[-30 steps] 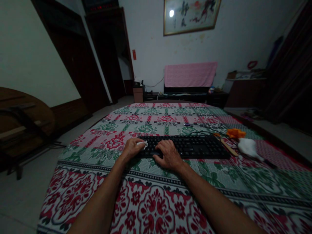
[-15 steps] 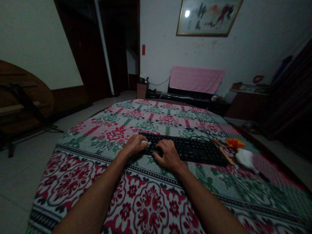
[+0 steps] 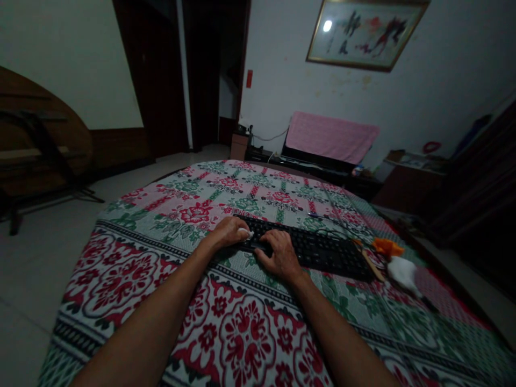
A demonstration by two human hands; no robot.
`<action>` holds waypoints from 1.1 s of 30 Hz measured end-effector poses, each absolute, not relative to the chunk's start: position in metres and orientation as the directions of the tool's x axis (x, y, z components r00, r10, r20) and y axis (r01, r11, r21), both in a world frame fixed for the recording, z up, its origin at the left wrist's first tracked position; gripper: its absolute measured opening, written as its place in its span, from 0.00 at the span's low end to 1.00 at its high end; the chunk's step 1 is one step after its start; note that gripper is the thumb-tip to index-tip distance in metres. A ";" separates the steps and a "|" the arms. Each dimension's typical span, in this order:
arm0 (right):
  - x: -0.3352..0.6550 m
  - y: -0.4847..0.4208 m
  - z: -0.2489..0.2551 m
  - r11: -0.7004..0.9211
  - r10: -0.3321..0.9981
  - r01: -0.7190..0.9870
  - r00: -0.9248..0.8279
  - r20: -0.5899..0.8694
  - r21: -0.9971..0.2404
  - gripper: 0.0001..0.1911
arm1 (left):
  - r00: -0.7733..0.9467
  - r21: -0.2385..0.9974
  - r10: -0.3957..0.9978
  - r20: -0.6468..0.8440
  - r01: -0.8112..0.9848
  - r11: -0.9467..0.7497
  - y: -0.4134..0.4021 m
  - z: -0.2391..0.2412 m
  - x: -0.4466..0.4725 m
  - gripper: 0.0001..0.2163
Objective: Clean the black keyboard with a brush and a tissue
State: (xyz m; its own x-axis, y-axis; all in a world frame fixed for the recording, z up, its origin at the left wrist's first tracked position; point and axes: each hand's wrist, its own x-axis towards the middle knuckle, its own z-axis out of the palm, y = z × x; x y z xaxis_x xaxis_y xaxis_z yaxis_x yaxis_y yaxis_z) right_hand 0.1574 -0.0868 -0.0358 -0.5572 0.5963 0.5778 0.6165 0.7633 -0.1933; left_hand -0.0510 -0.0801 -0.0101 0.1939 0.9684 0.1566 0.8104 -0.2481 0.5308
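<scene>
A black computer keyboard (image 3: pixel 328 253) lies at a slant on the patterned cloth. My left hand (image 3: pixel 229 232) is at its left end, fingers closed around a small white wad (image 3: pixel 246 232) that looks like tissue or cotton. The wad's tip shows beyond the thumb, against the keys. My right hand (image 3: pixel 280 253) rests on the keyboard's left half, holding nothing visible. Its fingers lie over the keys and the thumb is spread apart toward the front edge.
A floral cloth (image 3: pixel 250 333) covers the surface. Right of the keyboard lie a wooden stick (image 3: pixel 373 264), an orange cloth (image 3: pixel 387 246), a white fluffy bundle (image 3: pixel 402 271) and a dark cable (image 3: pixel 342 220). A folded round table (image 3: pixel 44 129) leans at the left wall.
The camera view has turned and tilted slightly, shifting the background right. Both hands stay at nearly the same spots on the keyboard, the left still gripping the white wad.
</scene>
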 end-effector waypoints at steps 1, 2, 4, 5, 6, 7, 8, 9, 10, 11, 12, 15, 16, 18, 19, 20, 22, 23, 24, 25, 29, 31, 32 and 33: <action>0.157 -0.087 -0.036 0.763 0.597 0.616 -0.559 0.576 -0.193 0.10 | 0.227 0.523 0.963 0.142 0.809 -0.268 -0.080 -0.010 -0.052 0.13; 0.157 -0.086 -0.036 0.764 0.597 0.616 -0.560 0.574 -0.193 0.10 | 0.251 0.508 0.959 0.132 0.814 -0.283 -0.080 -0.010 -0.052 0.12; 0.157 -0.086 -0.037 0.765 0.597 0.615 -0.563 0.572 -0.193 0.10 | 0.264 0.443 0.955 0.137 0.846 -0.298 -0.081 -0.011 -0.048 0.12; 0.157 -0.086 -0.037 0.765 0.597 0.615 -0.562 0.572 -0.193 0.10 | 0.248 0.399 0.957 0.153 0.870 -0.290 -0.082 -0.011 -0.045 0.12; 0.157 -0.086 -0.037 0.765 0.596 0.614 -0.562 0.573 -0.193 0.10 | 0.224 0.355 0.959 0.174 0.894 -0.273 -0.083 -0.012 -0.041 0.12; 0.157 -0.086 -0.037 0.765 0.597 0.615 -0.562 0.573 -0.194 0.10 | 0.195 0.319 0.961 0.195 0.914 -0.250 -0.084 -0.013 -0.038 0.13; 0.157 -0.086 -0.038 0.764 0.597 0.615 -0.561 0.573 -0.194 0.10 | 0.171 0.298 0.962 0.212 0.926 -0.231 -0.084 -0.013 -0.035 0.13; 0.157 -0.086 -0.037 0.763 0.598 0.616 -0.560 0.573 -0.194 0.10 | 0.153 0.294 0.963 0.222 0.931 -0.216 -0.085 -0.013 -0.034 0.13; 0.157 -0.086 -0.037 0.762 0.598 0.618 -0.559 0.574 -0.193 0.10 | 0.138 0.310 0.964 0.226 0.928 -0.206 -0.085 -0.013 -0.034 0.14; 0.157 -0.086 -0.037 0.761 0.599 0.619 -0.557 0.575 -0.192 0.10 | 0.131 0.344 0.966 0.222 0.916 -0.204 -0.085 -0.013 -0.035 0.14; 0.157 -0.087 -0.037 0.761 0.598 0.620 -0.556 0.577 -0.191 0.10 | 0.135 0.395 0.968 0.212 0.894 -0.211 -0.084 -0.013 -0.038 0.14; 0.157 -0.087 -0.036 0.764 0.594 0.616 -0.557 0.580 -0.191 0.11 | 0.222 0.574 0.965 0.137 0.776 -0.260 -0.082 -0.010 -0.050 0.14; 0.157 -0.087 -0.036 0.766 0.593 0.614 -0.559 0.580 -0.192 0.11 | 0.269 0.619 0.958 0.099 0.738 -0.271 -0.081 -0.009 -0.054 0.14; 0.157 -0.086 -0.036 0.769 0.590 0.610 -0.560 0.582 -0.193 0.11 | 0.328 0.638 0.943 0.053 0.716 -0.284 -0.081 -0.007 -0.058 0.14; 0.158 -0.086 -0.037 0.769 0.590 0.609 -0.559 0.583 -0.193 0.11 | 0.338 0.609 0.939 0.054 0.735 -0.300 -0.082 -0.006 -0.058 0.13; 0.158 -0.086 -0.037 0.769 0.589 0.609 -0.559 0.583 -0.194 0.10 | 0.344 0.561 0.936 0.070 0.763 -0.322 -0.083 -0.005 -0.058 0.13; 0.158 -0.085 -0.038 0.769 0.589 0.609 -0.557 0.585 -0.195 0.10 | 0.356 0.442 0.927 0.117 0.817 -0.369 -0.084 -0.005 -0.054 0.12; 0.157 -0.085 -0.038 0.769 0.590 0.609 -0.556 0.586 -0.196 0.10 | 0.362 0.395 0.923 0.129 0.835 -0.383 -0.084 -0.005 -0.051 0.12; 0.157 -0.085 -0.038 0.768 0.590 0.610 -0.555 0.586 -0.196 0.10 | 0.364 0.364 0.922 0.134 0.847 -0.388 -0.085 -0.005 -0.049 0.12; 0.157 -0.085 -0.038 0.768 0.591 0.610 -0.555 0.586 -0.196 0.10 | 0.359 0.349 0.923 0.137 0.855 -0.384 -0.085 -0.005 -0.048 0.12; 0.157 -0.086 -0.037 0.769 0.588 0.610 -0.556 0.587 -0.192 0.11 | 0.294 0.429 0.943 0.157 0.840 -0.334 -0.085 -0.007 -0.050 0.13; 0.158 -0.087 -0.036 0.768 0.589 0.611 -0.555 0.587 -0.193 0.11 | 0.288 0.545 0.950 0.122 0.780 -0.307 -0.085 -0.006 -0.055 0.13; 0.158 -0.087 -0.036 0.767 0.591 0.612 -0.556 0.585 -0.193 0.11 | 0.311 0.604 0.946 0.091 0.738 -0.301 -0.085 -0.005 -0.057 0.14; 0.158 -0.087 -0.036 0.766 0.593 0.613 -0.555 0.584 -0.195 0.11 | 0.347 0.652 0.936 0.060 0.697 -0.300 -0.085 -0.005 -0.060 0.14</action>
State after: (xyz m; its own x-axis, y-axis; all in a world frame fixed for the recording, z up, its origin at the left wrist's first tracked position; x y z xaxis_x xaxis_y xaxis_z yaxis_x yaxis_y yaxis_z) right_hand 0.1581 -0.0869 -0.0365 -0.5548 0.5929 0.5837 0.6130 0.7656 -0.1950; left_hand -0.0600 -0.0854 -0.0048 0.3466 0.9361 0.0599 0.6967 -0.2997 0.6518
